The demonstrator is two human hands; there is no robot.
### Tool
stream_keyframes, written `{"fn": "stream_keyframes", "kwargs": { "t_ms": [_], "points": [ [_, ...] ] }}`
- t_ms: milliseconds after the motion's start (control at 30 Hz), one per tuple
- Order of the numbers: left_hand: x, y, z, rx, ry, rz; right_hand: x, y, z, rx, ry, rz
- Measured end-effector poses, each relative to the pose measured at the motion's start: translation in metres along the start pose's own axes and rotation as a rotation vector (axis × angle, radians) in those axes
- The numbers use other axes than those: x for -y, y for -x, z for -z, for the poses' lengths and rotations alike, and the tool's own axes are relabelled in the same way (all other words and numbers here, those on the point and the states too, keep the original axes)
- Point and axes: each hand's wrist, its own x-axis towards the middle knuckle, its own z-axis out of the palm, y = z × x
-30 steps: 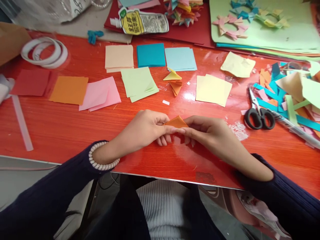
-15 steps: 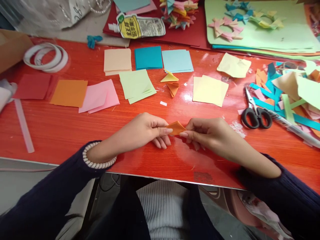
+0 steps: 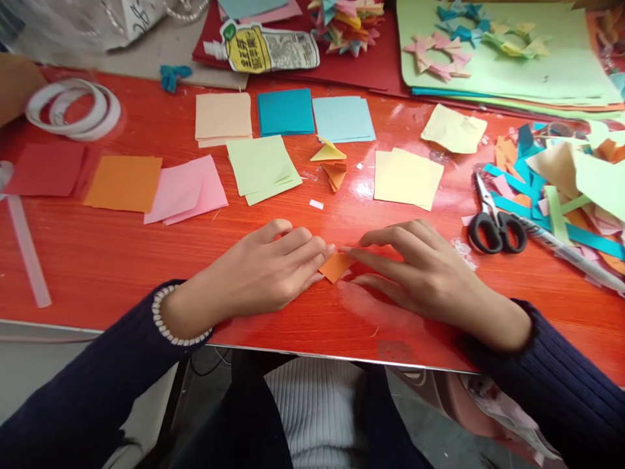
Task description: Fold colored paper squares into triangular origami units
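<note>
A small folded orange paper (image 3: 334, 266) lies on the red table (image 3: 312, 326) between my hands, one corner toward me. My left hand (image 3: 273, 267) rests at its left side, fingers together, with the fingertips on the paper's edge. On the other side, my right hand (image 3: 415, 270) has its fingers spread, and its index fingertip touches the paper's upper right corner. Farther back sit folded yellow (image 3: 329, 151) and orange (image 3: 334, 174) pieces. Beyond them are stacks of green (image 3: 263, 168), dark blue (image 3: 285, 112) and pale yellow paper (image 3: 408, 179).
Black-handled scissors (image 3: 493, 225) and a heap of paper scraps (image 3: 561, 189) lie at the right. At the left are tape rolls (image 3: 73, 109) and stacks of red (image 3: 46, 169), orange (image 3: 123, 184) and pink paper (image 3: 188, 190). A pouch (image 3: 271, 49) lies at the back.
The orange paper has gone from pinched between both hands to lying on the table, its point now toward me. My right fingers have spread, and my left hand has turned palm down.
</note>
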Motion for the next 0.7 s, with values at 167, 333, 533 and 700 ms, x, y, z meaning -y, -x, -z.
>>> {"fn": "stream_keyframes", "kwargs": {
  "t_ms": [167, 333, 533, 700],
  "points": [
    [0.001, -0.001, -0.003, -0.105, -0.07, -0.036, 0.007, -0.002, -0.008, -0.007, -0.158, 0.007],
    [0.002, -0.003, -0.004, -0.212, 0.052, -0.078, 0.006, -0.003, -0.015, -0.024, -0.289, -0.054],
    [-0.001, -0.002, -0.005, -0.218, 0.185, -0.009, 0.01, -0.007, -0.015, -0.067, -0.437, -0.157],
    [-0.003, -0.002, -0.007, -0.221, 0.265, 0.056, 0.016, -0.013, -0.013, -0.049, -0.524, -0.317]
  ]
}}
